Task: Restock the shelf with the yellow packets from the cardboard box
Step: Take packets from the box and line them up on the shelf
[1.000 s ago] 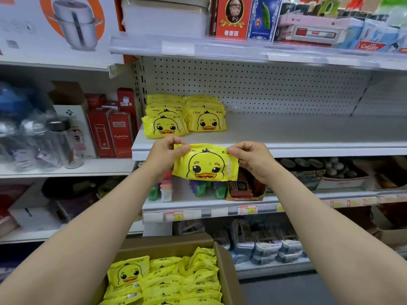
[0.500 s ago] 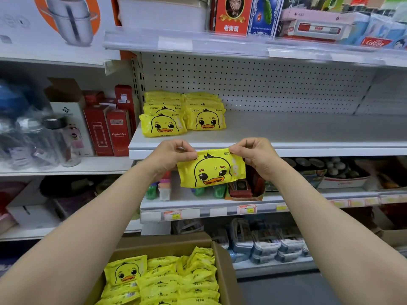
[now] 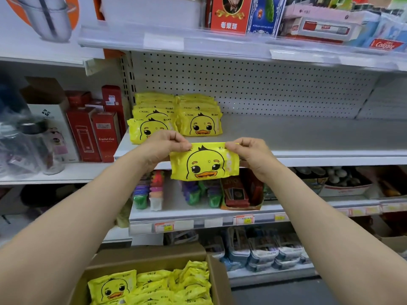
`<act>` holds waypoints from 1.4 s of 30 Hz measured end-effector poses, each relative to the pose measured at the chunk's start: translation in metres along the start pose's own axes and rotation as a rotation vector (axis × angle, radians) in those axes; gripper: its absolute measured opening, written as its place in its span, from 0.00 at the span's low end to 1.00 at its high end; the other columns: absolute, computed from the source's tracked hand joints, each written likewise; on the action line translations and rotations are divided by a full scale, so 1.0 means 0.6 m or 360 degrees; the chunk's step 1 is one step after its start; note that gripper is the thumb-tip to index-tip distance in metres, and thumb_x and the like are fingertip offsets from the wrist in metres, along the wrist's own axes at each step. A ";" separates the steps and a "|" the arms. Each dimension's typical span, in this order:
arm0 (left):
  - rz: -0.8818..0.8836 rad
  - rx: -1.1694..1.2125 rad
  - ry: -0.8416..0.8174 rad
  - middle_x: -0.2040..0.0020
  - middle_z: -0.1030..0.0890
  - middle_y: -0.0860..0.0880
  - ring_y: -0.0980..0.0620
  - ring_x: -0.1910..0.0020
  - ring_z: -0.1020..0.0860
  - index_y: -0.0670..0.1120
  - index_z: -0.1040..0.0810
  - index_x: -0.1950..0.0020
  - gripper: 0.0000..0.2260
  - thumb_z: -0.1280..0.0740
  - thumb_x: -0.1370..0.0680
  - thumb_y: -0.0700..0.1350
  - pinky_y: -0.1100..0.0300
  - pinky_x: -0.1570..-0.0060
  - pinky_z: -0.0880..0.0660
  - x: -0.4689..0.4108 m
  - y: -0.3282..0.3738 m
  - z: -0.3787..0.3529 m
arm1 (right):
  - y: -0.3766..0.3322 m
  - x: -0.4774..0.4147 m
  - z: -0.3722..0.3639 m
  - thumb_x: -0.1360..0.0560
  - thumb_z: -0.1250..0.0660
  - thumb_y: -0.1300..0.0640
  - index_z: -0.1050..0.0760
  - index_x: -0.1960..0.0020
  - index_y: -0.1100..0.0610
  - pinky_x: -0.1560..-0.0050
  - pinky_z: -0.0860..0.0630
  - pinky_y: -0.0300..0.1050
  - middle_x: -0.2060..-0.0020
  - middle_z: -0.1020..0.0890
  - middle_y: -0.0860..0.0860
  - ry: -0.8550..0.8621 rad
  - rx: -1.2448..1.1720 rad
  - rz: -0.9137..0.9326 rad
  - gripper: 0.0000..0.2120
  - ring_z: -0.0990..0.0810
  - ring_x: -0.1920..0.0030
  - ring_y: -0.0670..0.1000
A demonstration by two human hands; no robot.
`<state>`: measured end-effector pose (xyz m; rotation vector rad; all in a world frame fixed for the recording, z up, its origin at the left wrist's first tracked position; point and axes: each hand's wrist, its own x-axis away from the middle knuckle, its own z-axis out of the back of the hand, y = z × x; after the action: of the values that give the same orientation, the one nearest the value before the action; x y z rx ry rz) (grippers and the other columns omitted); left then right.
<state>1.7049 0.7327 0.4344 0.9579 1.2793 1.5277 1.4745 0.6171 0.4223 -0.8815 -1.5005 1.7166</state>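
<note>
Centrally, a yellow duck-face packet (image 3: 204,164) is held up in the air, just before the front edge of a white metal shelf (image 3: 297,137). It is gripped at its two top corners. The upper left corner is pinched between the thumb and curled fingers of the left hand (image 3: 163,146). The upper right corner is pinched in the same way by the right hand (image 3: 251,155). The packet is turned face-forward and hangs roughly level, with its lower part overlapping the shelf's front lip. Both bare forearms are stretched forward from the bottom corners of the view.

At the left end of the shelf, against the perforated back panel (image 3: 264,89), two stacks of matching packets are set side by side. The left stack (image 3: 152,115) is partly hidden by the left hand; the right stack (image 3: 199,122) is seen in full.

At the bottom edge of the view an open cardboard box (image 3: 218,276) is seen, filled with more yellow packets (image 3: 158,287). One lies face up at the box's left side, and the rest are packed on edge in rows.

On the neighbouring shelf to the left, red "Crystal Cup" boxes (image 3: 105,137) are lined up upright beside a clear bottle with a black lid (image 3: 44,148). On the shelf above, Colgate toothpaste cartons (image 3: 384,45) are stacked at the right end. Price labels (image 3: 164,227) are fixed along the front edge of the shelf below.
</note>
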 end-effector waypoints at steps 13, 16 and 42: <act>-0.0257 -0.1401 0.0073 0.37 0.23 0.48 0.48 0.38 0.27 0.51 0.28 0.32 0.35 0.19 0.37 0.53 0.61 0.48 0.31 -0.140 0.052 -0.022 | -0.011 -0.161 0.020 0.25 0.27 0.58 0.21 0.53 0.56 0.55 0.20 0.51 0.61 0.16 0.53 0.0139 0.0026 0.0083 0.04 0.19 0.62 0.52; -0.0228 -0.1411 0.0176 0.37 0.23 0.46 0.47 0.39 0.26 0.51 0.27 0.32 0.35 0.19 0.36 0.51 0.61 0.50 0.30 -0.177 0.056 -0.023 | -0.010 -0.199 0.018 0.27 0.24 0.62 0.22 0.53 0.52 0.50 0.21 0.51 0.54 0.16 0.55 0.0089 0.0148 0.0183 0.09 0.18 0.56 0.53; -0.0233 -0.1727 0.0705 0.32 0.31 0.45 0.42 0.32 0.36 0.49 0.33 0.30 0.37 0.23 0.33 0.59 0.51 0.35 0.34 -0.217 0.002 -0.035 | 0.013 -0.255 -0.013 0.30 0.24 0.45 0.32 0.28 0.49 0.37 0.31 0.48 0.34 0.26 0.52 0.0339 0.1337 0.0319 0.34 0.34 0.31 0.56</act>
<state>1.7237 0.6025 0.4302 -0.1753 0.5650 1.9959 1.5626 0.4917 0.4219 -0.7228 -0.4577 2.0562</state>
